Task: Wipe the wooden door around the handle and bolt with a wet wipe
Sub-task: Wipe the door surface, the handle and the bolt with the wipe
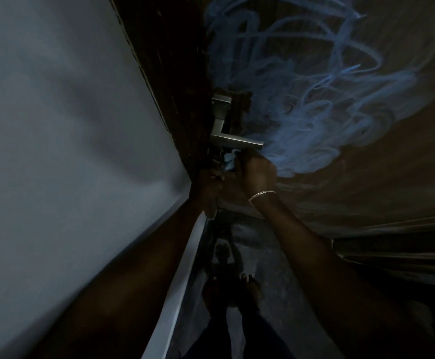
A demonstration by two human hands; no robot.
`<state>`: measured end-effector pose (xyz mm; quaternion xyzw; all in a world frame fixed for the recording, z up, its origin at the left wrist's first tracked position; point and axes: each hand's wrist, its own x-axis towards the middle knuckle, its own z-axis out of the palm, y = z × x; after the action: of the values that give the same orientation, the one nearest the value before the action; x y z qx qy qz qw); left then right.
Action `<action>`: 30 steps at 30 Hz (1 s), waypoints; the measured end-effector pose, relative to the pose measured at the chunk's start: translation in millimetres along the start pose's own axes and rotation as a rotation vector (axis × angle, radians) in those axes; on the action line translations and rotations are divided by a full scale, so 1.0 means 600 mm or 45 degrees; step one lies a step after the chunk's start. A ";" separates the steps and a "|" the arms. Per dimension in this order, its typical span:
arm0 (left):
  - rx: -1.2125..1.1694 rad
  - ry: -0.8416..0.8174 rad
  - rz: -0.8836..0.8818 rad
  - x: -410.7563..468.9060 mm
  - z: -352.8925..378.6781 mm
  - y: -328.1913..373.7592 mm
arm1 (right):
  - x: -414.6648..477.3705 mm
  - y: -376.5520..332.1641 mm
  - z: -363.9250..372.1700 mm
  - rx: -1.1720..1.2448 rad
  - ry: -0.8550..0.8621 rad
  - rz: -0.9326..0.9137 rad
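Note:
The scene is dim. The brown wooden door [366,164] fills the right side and carries bluish scribble marks [302,94]. A silver lever handle [233,139] juts from its edge on a square plate. Just under the handle, my right hand [256,174] is closed on a pale blue wet wipe [230,160] pressed against the door. A bracelet circles that wrist. My left hand [207,191] grips the door's edge right beside it, below the handle. The bolt is hidden behind the hands or lost in shadow.
A grey-white wall [68,151] takes up the left half, with a pale skirting strip [177,288] running down. The glossy dark floor [271,268] lies below, and my bare feet [232,291] stand on it close to the door.

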<state>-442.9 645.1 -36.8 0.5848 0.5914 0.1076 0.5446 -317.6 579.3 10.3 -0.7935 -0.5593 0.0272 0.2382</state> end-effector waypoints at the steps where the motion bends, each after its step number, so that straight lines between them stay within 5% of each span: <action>1: 0.028 -0.016 0.014 -0.001 -0.003 0.001 | -0.008 0.016 0.000 -0.021 0.002 0.026; 6: 0.012 -0.044 0.018 0.000 -0.016 0.001 | -0.025 0.057 -0.005 -0.101 -0.090 0.086; 13: -0.136 -0.053 0.044 -0.007 0.003 -0.004 | -0.036 0.079 -0.039 0.040 0.104 0.164; 22: -0.216 -0.057 0.064 0.001 0.005 0.013 | -0.029 0.034 0.010 0.524 0.300 0.418; 27: -0.211 -0.049 0.028 0.008 0.009 0.000 | -0.032 0.045 0.040 0.322 -0.045 0.356; 30: -0.247 -0.063 0.016 0.008 0.012 -0.003 | -0.027 0.063 0.027 0.077 0.024 0.139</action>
<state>-437.0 644.4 -43.5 0.5356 0.5608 0.1534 0.6125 -295.7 560.5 -23.3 -0.8156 -0.5117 0.0494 0.2655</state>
